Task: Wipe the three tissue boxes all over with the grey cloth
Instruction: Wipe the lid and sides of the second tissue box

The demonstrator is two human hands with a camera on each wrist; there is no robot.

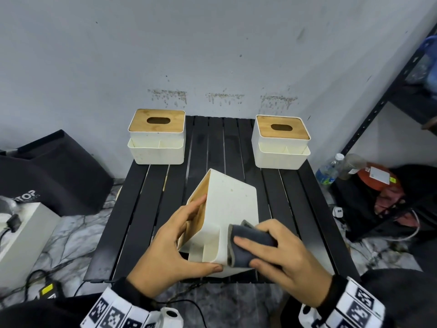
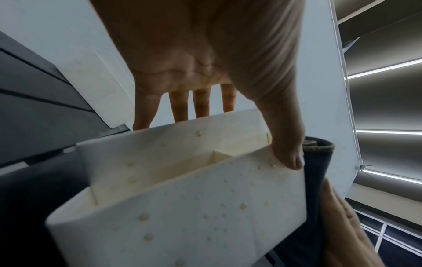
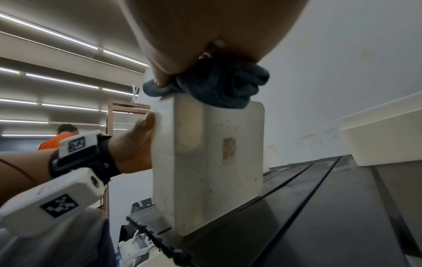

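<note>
A white tissue box [image 1: 224, 202] with a bamboo lid stands tipped on its end near the front of the black slatted table [image 1: 295, 209]. My left hand [image 1: 172, 235] grips it, fingers on the lid side and thumb on the front tray [image 2: 182, 207]. My right hand [image 1: 279, 256] holds the folded grey cloth [image 1: 250, 242] pressed against the box's upturned end by the tray, also seen from below as the cloth [image 3: 219, 86] on the box [image 3: 205, 162]. Two more tissue boxes stand upright at the back left [image 1: 157, 138] and back right [image 1: 281, 143].
A black bag [image 1: 52, 176] and a white box [image 1: 21, 235] lie to the left on the floor. A black metal shelf [image 1: 378, 110], water bottles [image 1: 331, 169] and bags stand to the right. Cables run over the floor. A wall rises behind the table.
</note>
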